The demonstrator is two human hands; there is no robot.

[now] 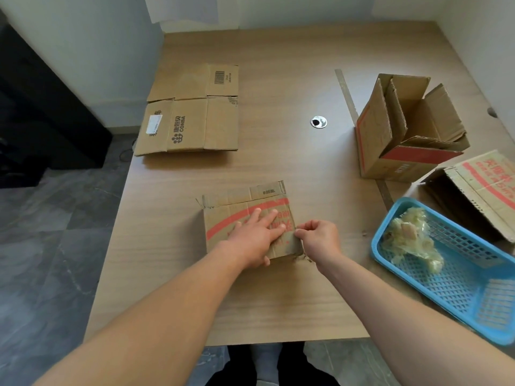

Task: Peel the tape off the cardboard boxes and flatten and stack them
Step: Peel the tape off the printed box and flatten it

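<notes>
One flat box (pixel 220 123), CONBA logo (pixel 179 130)

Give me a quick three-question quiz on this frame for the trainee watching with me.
1. True or false: the left hand lies flat, fingers straight, on the near box.
2. What does the basket hold? A) scissors B) a tape wad C) a folded box
3. Fill in: the right hand pinches the near box at its ____ edge.

Key: 1 true; 2 B; 3 right.
</notes>
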